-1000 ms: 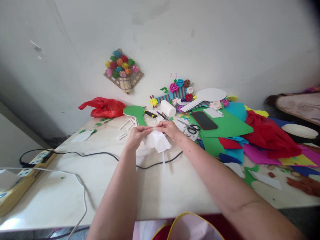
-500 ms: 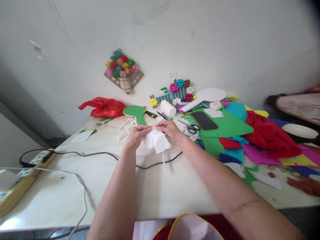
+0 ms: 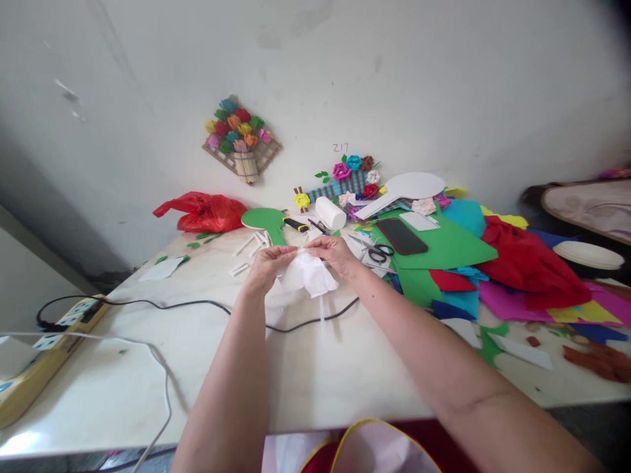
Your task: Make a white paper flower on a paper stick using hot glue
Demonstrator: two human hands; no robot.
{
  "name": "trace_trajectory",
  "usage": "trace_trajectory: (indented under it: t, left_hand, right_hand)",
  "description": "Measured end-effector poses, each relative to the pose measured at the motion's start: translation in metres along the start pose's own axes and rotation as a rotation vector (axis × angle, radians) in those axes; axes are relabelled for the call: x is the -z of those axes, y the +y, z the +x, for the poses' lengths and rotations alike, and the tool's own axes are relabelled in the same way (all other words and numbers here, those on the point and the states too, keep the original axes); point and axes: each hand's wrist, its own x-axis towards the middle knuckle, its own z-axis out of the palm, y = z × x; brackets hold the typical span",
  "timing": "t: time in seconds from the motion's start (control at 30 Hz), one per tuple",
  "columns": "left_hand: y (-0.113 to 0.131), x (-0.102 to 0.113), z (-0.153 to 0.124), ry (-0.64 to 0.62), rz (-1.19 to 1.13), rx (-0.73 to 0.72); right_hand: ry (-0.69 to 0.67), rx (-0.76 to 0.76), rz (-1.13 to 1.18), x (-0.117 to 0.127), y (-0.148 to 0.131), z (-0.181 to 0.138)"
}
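A gathered piece of thin white crepe paper or tissue (image 3: pixel 310 274) hangs between my two hands above the table. My left hand (image 3: pixel 267 266) pinches its upper left edge. With thumb and fingers pressed together, my right hand (image 3: pixel 332 255) grips the upper right edge close beside it. The white sheet spreads downward in loose folds, and a narrow white strip trails below it. Fingertips cover the pinched part. Behind my hands lie a green paddle-shaped card (image 3: pixel 266 223), a yellow-and-black cutter (image 3: pixel 296 225) and a white roll (image 3: pixel 330 213).
Black-handled scissors (image 3: pixel 381 253) and a phone (image 3: pixel 402 236) lie to the right, by coloured sheets and red crumpled cloth (image 3: pixel 537 263). A red plastic bag (image 3: pixel 204 211) sits at the back left. A black cable (image 3: pixel 296 326) crosses the table from a power strip (image 3: pixel 59 348).
The white piece has spread wider to the left beneath my fingers. Both hands keep their pinch in nearly the same place. The view has shifted slightly.
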Motion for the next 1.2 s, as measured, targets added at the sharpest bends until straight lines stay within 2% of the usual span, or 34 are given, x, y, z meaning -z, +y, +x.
trace_trajectory:
  t: [0.3, 0.6, 1.2]
  left_hand:
    - [0.0018, -0.0018, -0.0008, 0.023, 0.01, -0.018]
    - [0.0019, -0.0051, -0.0009, 0.07, -0.093, -0.047]
    - [-0.0025, 0.0004, -0.0005, 0.012, -0.086, -0.023]
  right_hand:
    - [0.006, -0.007, 0.01, -0.0009, -0.0032, -0.0016]
    - [0.023, -0.059, 0.031, -0.0012, -0.0024, -0.0009]
    - [-0.019, -0.095, 0.106, 0.0021, -0.0071, -0.0037]
